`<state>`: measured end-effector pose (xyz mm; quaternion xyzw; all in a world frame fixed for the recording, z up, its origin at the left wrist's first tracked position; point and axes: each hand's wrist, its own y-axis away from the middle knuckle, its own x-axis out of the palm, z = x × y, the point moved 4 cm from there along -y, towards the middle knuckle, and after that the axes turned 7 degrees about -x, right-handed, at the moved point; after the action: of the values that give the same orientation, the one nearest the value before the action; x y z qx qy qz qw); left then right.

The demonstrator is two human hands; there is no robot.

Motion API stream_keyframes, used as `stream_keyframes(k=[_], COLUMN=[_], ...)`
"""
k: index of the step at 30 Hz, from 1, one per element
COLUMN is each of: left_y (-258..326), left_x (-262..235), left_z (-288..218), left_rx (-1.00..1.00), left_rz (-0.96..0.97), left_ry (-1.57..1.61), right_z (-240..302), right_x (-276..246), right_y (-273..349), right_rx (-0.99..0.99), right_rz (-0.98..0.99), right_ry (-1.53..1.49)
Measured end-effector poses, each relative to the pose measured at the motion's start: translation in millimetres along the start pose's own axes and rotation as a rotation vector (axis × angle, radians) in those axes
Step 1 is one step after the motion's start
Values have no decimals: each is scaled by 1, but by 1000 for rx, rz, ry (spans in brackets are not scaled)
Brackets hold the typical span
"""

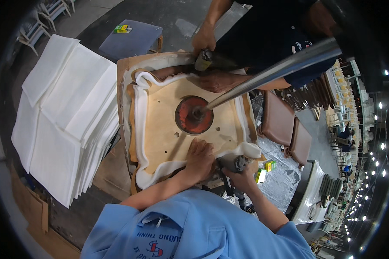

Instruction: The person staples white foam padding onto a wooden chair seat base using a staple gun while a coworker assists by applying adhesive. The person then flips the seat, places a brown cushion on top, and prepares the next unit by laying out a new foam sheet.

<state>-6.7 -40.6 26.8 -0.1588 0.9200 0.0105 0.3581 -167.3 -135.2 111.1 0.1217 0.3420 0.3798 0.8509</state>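
Observation:
A wooden seat board (164, 112) lies in front of me, with white padding (141, 125) and brown covering (132, 146) folded up round its edges. A round red press plate (193, 123) on a metal rod (272, 73) bears on its middle. My left hand (200, 159) is closed, fingers curled over the near padded edge; the exact grip is partly hidden. My right hand (244, 178) is wrapped round a dark staple gun (240, 163) at the near right edge. Across the board, a co-worker's hand (204, 38) grips another staple gun (203, 59); their other hand (218, 81) presses the far edge.
White foam sheets (69, 116) are stacked at left. A grey-topped stool (132, 39) with a small yellow-green box (122, 29) stands beyond. Brown upholstered seats (278, 116) and small yellow-green boxes (270, 165) lie on plastic sheeting (278, 183) at right. The slanting rod crosses the work space.

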Motion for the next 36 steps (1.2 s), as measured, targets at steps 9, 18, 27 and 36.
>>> stream_keyframes(k=[9, 18, 27, 36], left_y=[1, 4, 11, 13], left_x=[-6, 3, -17, -18], left_z=[8, 13, 8, 17], left_rx=[-108, -104, -65, -113], left_rz=[76, 14, 91, 46], left_ry=[7, 30, -154, 13], right_z=[1, 3, -1, 12], right_x=[0, 7, 12, 13], right_y=[10, 4, -1, 19], right_rx=[104, 104, -29, 104], right_rz=[75, 86, 4, 33], right_ry=[-117, -143, -40, -123])
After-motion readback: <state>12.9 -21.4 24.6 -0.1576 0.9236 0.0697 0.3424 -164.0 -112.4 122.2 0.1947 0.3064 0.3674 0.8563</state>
